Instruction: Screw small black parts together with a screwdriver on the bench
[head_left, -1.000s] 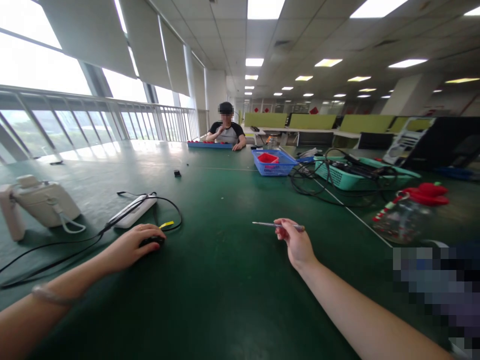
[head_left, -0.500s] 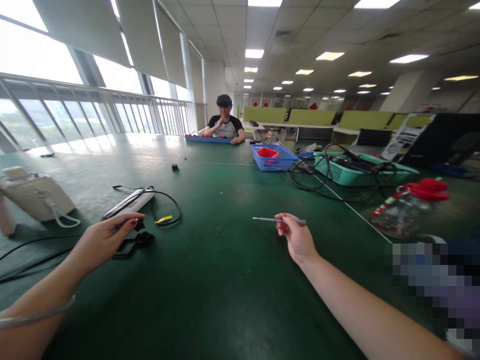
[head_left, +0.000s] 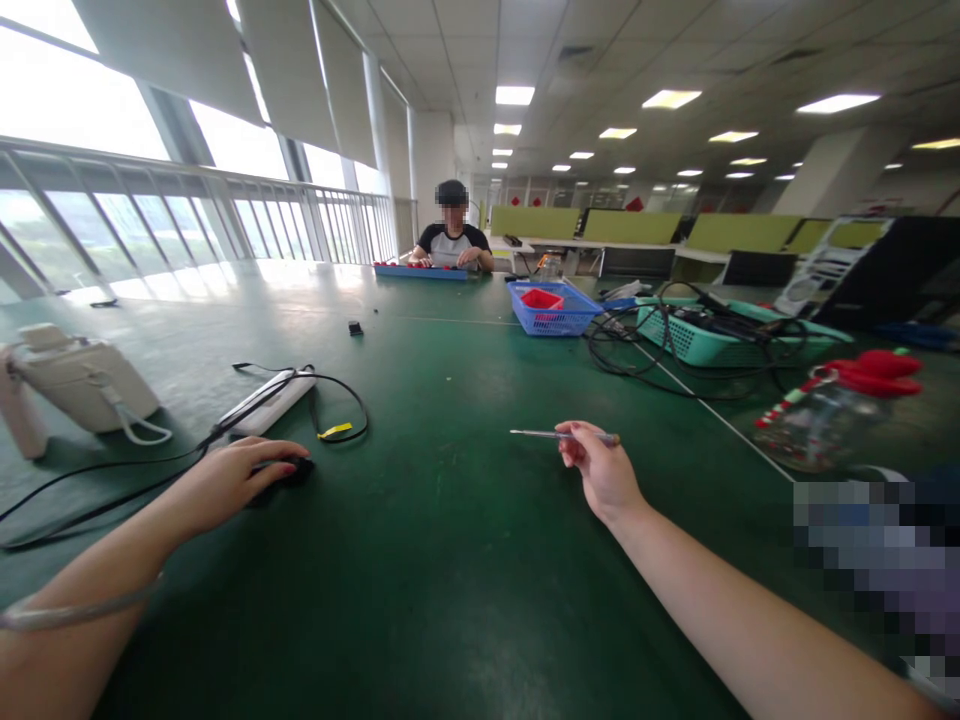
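One slim screwdriver (head_left: 535,433) is pinched in the right hand (head_left: 604,480), its tip pointing left above the green tabletop (head_left: 450,570). Palm down, the left hand (head_left: 225,485) covers a black object (head_left: 301,468) on that surface; whether it grips or merely touches it, I cannot tell. Good handling here would mean lifting small pieces by their edges and keeping the tip clear of the left fingers. Just beyond lies a white power strip (head_left: 285,397), partly crossed by black cable (head_left: 365,410). The black object's shape is mostly hidden, and the screwdriver's handle is partly covered.
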